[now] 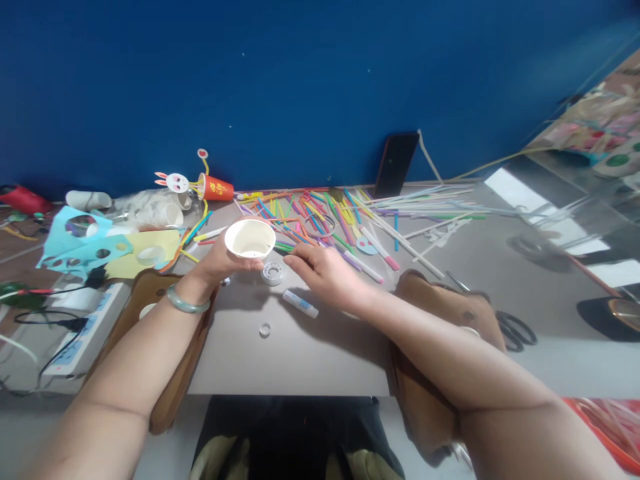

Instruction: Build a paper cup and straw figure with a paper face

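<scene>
Fingers curled around its side, my left hand [216, 259] holds a small white paper cup [250, 247], mouth open toward the head camera, above the grey table [230, 373]. My right hand [320, 272] hovers beside it, fingers loosely bent and close together; I can't tell whether they pinch anything. Below lie a whitish round tape roll [273, 273] and a white glue stick [300, 303], its blue-marked label too small for me to read. Farther back, a red paper cup [219, 189] bears yellow characters, also unreadable from here.
</scene>
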A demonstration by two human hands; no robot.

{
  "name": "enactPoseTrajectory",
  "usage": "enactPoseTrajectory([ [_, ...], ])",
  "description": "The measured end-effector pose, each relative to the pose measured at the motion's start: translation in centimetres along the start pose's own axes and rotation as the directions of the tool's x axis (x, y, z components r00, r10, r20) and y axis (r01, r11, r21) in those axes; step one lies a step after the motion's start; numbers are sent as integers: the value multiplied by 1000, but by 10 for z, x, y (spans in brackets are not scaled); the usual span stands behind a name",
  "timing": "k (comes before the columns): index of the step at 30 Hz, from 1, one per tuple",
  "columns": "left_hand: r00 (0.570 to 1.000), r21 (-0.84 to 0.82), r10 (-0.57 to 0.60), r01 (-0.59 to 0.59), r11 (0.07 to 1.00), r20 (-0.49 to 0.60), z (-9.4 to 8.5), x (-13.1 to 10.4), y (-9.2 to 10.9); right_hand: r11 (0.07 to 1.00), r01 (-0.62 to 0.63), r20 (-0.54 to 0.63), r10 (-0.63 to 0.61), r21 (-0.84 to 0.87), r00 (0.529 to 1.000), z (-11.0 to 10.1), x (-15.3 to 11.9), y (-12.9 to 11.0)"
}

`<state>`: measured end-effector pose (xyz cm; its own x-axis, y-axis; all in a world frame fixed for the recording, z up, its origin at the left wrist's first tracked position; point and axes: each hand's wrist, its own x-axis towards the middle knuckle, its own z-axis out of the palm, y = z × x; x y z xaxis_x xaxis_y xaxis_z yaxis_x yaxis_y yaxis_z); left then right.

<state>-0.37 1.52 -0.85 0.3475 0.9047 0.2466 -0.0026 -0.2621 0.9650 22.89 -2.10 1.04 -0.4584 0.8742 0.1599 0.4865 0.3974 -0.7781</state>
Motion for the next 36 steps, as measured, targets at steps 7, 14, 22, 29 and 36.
enactPoseTrajectory([
  [7, 1000, -28, -7, 7, 1000, 12, 1, 0, 1, 1000, 5, -12, -5, -25, 1000, 1, -2, -1],
  [14, 1000, -24, -15, 15, 1000, 14, 0, -1, -3, 936, -180, 216, 116, 303, 970, -1, 4, 0],
  [22, 999, -118, 8, -13, 993, -39, 4, 1, -2, 997, 61, -59, -64, -56, 996, 2, -3, -1],
  [29, 998, -319, -59, 53, 946, -8, 2, 3, 2, 986, 49, -11, -48, 156, 999, -2, -1, -5],
  [36, 998, -295, -59, 66, 953, 32, 3, 4, 7, 989, 68, -33, -64, 134, 997, -2, -5, -11],
])
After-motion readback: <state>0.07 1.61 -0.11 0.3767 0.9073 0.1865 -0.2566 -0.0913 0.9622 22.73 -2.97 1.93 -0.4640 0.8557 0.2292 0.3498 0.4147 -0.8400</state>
